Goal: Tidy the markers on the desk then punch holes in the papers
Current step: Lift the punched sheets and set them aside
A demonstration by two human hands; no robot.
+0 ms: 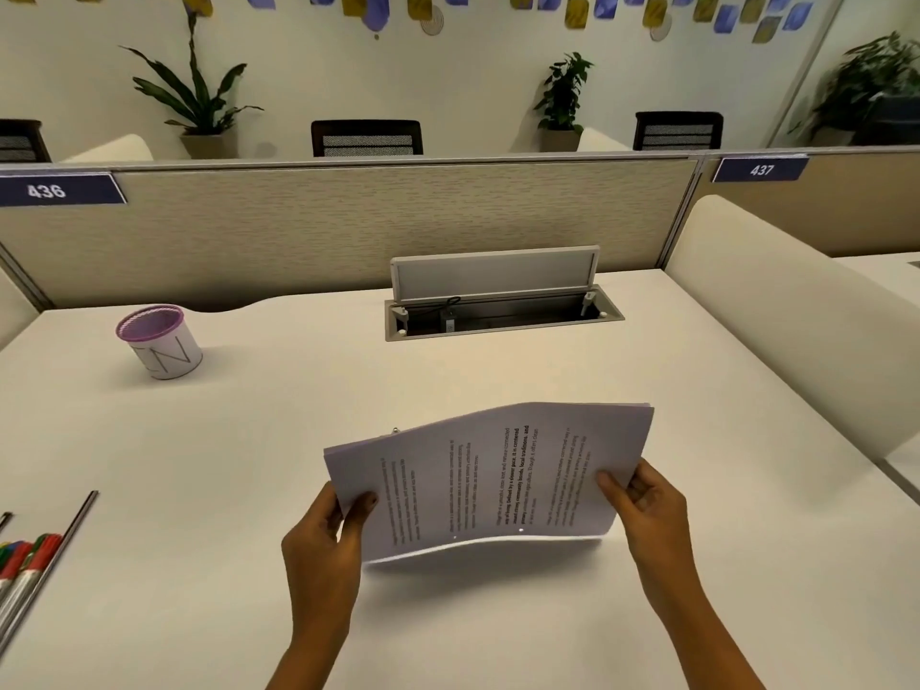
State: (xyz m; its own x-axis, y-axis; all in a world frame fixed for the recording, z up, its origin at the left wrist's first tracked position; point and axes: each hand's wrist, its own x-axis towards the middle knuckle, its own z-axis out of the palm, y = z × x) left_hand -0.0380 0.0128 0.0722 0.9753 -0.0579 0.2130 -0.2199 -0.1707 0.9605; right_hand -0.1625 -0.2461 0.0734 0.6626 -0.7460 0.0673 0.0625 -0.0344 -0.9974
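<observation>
A stack of printed papers [490, 478] hangs above the middle of the white desk [249, 440], bowed in a wave. My left hand [331, 535] grips its left edge and my right hand [642, 505] grips its right edge, thumbs on top. Two small punched holes show near the papers' near edge. A bit of metal pokes out behind the stack's far left corner; what it belongs to is hidden. Several markers [22, 565] with red and green caps lie in a tray at the left edge. A purple mesh pen cup [159, 341] stands at the back left.
An open cable hatch [503, 311] with its lid raised sits in the desk at the back centre. A beige partition [323, 226] closes the far side, and a cream side panel [796, 341] bounds the right. Chairs and plants stand beyond.
</observation>
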